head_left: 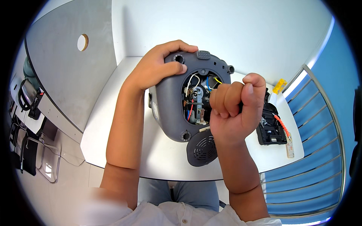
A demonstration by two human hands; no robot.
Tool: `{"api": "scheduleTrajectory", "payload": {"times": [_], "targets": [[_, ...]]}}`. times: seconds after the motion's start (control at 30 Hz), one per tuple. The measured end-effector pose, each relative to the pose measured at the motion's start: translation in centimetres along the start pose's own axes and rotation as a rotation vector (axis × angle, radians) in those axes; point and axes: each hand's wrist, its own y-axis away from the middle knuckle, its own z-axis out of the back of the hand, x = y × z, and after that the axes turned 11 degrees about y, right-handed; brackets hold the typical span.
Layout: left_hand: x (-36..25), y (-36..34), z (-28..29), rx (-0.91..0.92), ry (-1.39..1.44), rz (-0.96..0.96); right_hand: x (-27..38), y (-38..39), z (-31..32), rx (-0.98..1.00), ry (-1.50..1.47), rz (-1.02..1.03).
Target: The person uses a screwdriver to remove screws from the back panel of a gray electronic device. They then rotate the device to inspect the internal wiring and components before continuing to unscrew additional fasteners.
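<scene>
A dark grey rounded appliance (169,101) is tipped on the white table, its underside toward me. Through a round opening show wires in white, blue, yellow and red, and metal parts (198,100). My left hand (160,64) grips the upper left of the housing, thumb beside a round foot and fingers over the top edge. My right hand (237,107) is closed in a fist in front of the opening's right side. Whatever its curled fingers hold is hidden. Below the opening, a dark round cover with curved vent slots (201,148) rests against the appliance, partly behind my right wrist.
On the right of the white table (162,160) lies an open black tool case (271,130) with an orange-red flexible shaft (282,125). Nearby are a yellow plastic piece (279,86) and a clear strip-like case (290,147). A metal railing (320,109) runs along the right; a grey partition (71,75) stands left.
</scene>
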Motion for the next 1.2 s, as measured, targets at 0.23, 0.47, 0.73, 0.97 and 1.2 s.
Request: {"api": "scheduleTrajectory", "payload": {"times": [0.23,0.47,0.73,0.97,1.2], "targets": [[0.3,0.0,0.2,-0.014,0.073,0.027,-0.4,-0.4,0.6,0.378,-0.015,0.093],[0.3,-0.3,-0.3,-0.039,0.048,0.036,0.7,2.6,-1.0,-0.021,0.203,0.049],[0.1,-0.3,-0.9,-0.082,0.007,0.031,0.6,3.2,-1.4,-0.295,0.021,0.045],[0.3,-0.2,-0.4,-0.060,0.042,0.044,-0.1,2.7,-0.7,-0.046,-0.031,0.083],[0.6,-0.4,-0.6,-0.075,0.029,0.024,0.5,1.7,0.4,0.105,-0.033,-0.036]]}}
